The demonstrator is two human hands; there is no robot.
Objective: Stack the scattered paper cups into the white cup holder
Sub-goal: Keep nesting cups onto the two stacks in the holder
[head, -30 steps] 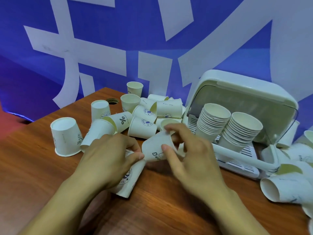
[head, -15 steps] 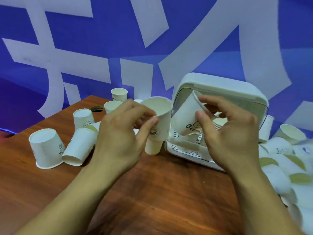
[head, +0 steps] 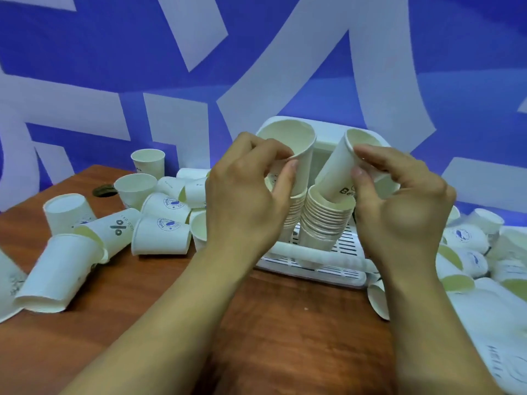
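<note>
Since the frame half a second earlier, both held cups had come down onto the stacks in the holder. Nearest, the wooden table point(head: 271, 323); both forearms were cut off by the bottom edge. The left hand point(head: 245, 201) pinched the left cup point(head: 291, 143) near its rim, upright over the left stack point(head: 295, 212); the hand hid how far it was seated. The right hand point(head: 399, 212) gripped the right cup point(head: 339, 172), which was tilted with its base inside the top of the right stack point(head: 325, 223); its print was partly covered by the thumb. The white cup holder point(head: 328, 263) sat on the table behind the hands, its lid mostly hidden. Scattered cups point(head: 159, 235) lay to the left; more cups point(head: 467, 238) to the right were blurred and cut off. Farthest, the blue backdrop point(head: 114, 52).
</note>
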